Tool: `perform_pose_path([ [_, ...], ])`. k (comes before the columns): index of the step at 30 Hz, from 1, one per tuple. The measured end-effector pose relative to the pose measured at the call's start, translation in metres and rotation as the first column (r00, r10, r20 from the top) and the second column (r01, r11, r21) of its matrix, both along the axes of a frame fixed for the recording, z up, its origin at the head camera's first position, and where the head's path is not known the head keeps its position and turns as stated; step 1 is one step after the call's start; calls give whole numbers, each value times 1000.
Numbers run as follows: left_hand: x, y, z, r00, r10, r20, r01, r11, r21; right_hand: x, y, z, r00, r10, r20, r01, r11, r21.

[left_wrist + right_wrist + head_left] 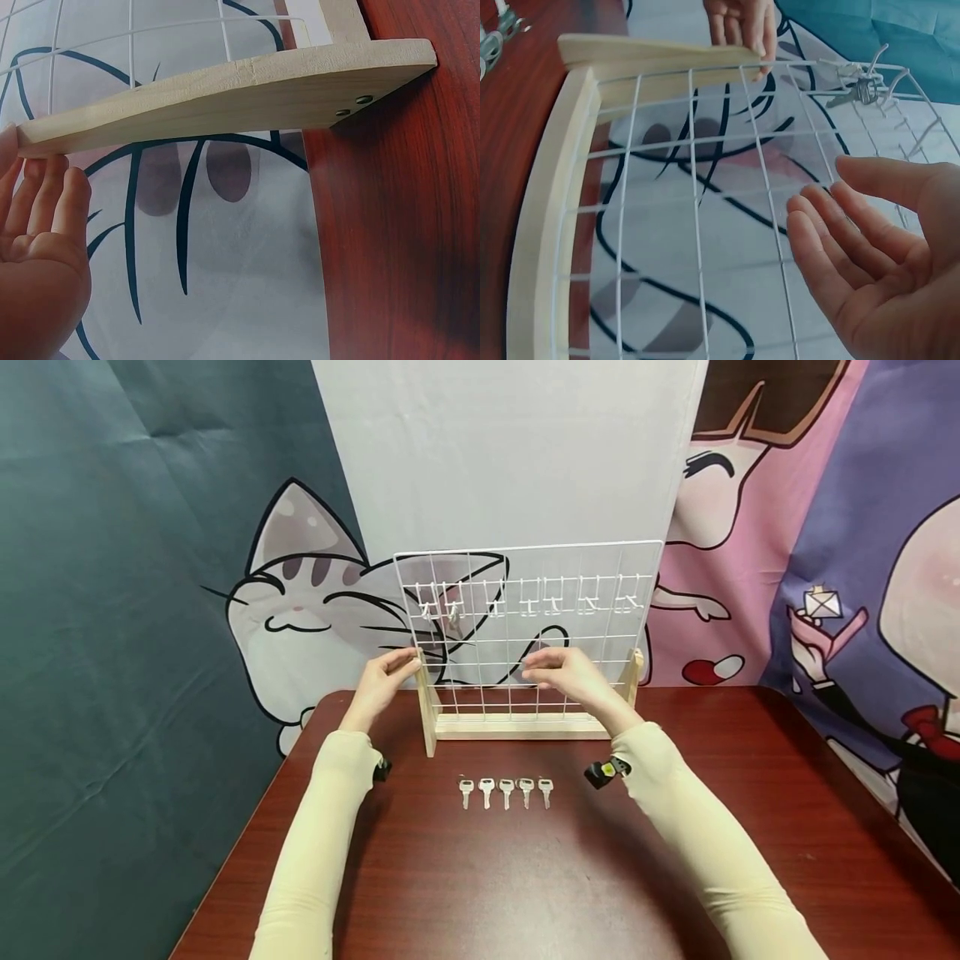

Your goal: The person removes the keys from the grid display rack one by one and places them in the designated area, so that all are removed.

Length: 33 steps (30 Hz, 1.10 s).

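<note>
A white wire grid rack (525, 664) stands upright in a wooden base (517, 727). My left hand (382, 681) pinches the top end of the rack's left wooden post (225, 94), with the thumb over it and fingertips beneath in the left wrist view. My right hand (566, 677) is in front of the grid, its fingers loosely bent and holding nothing. A silver key (864, 91) hangs from a hook near the grid's upper left. Several silver keys (506, 792) lie in a row on the table before the rack.
White hooks (552, 604) line the upper part of the grid. The reddish-brown table (480, 877) extends around the rack to the printed cloth backdrop (300, 618) behind. The right wooden post (634, 672) rises behind my right forearm.
</note>
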<state>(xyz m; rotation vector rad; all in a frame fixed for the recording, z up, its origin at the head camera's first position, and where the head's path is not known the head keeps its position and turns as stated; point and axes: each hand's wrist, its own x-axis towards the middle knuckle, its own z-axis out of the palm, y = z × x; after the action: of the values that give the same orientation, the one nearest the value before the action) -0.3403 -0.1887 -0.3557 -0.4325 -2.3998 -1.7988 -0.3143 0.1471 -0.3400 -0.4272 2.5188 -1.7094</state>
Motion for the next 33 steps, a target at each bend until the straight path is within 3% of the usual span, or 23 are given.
perform_pose_path([
  [10,-1,0,-2,1000,7,11,-7,1000,-25,-8,-27,11,999,-9,-51,4,995,-103],
  [17,-25,-7,-26,1000,11,-13,-11,1000,16,-16,-45,17,998,-6,-69,-10,973,-232],
  [22,-26,-9,-32,999,23,-36,-23,1000,-5,-19,-55,18,996,1,-92,-25,967,-254],
  [30,-28,-13,-28,1000,26,-17,-26,1000,-14,-21,-67,21,996,12,-85,-34,965,-260],
  [33,-23,-9,-22,1000,12,0,-12,1000,-15,-22,-71,23,996,7,-89,-29,968,-248],
])
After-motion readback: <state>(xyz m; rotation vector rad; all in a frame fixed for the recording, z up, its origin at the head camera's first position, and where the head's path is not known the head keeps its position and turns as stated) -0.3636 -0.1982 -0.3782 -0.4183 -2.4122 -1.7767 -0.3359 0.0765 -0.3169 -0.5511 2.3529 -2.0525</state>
